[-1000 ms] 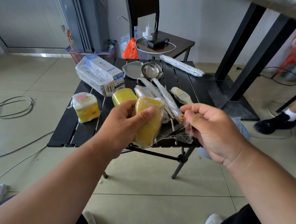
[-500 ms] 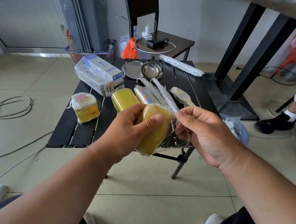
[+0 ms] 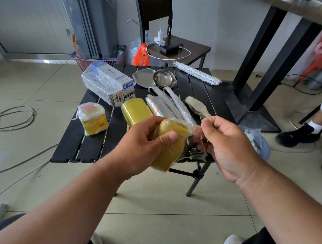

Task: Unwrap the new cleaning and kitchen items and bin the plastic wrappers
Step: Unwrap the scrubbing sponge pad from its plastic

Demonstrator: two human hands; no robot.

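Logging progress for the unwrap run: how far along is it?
Done: one bare yellow sponge lies on the black table. In hand: left hand grips a wrapped sponge while right hand pinches its plastic film. Left: wrapped sponge stack, box, utensils.

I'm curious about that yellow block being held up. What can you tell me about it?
The yellow sponge is a rounded oblong, soft-looking, wrapped in clear plastic film. It is held tilted above the black table's near edge. The left hand grips it, thumb across its face; the right hand pinches the loose film at its side.
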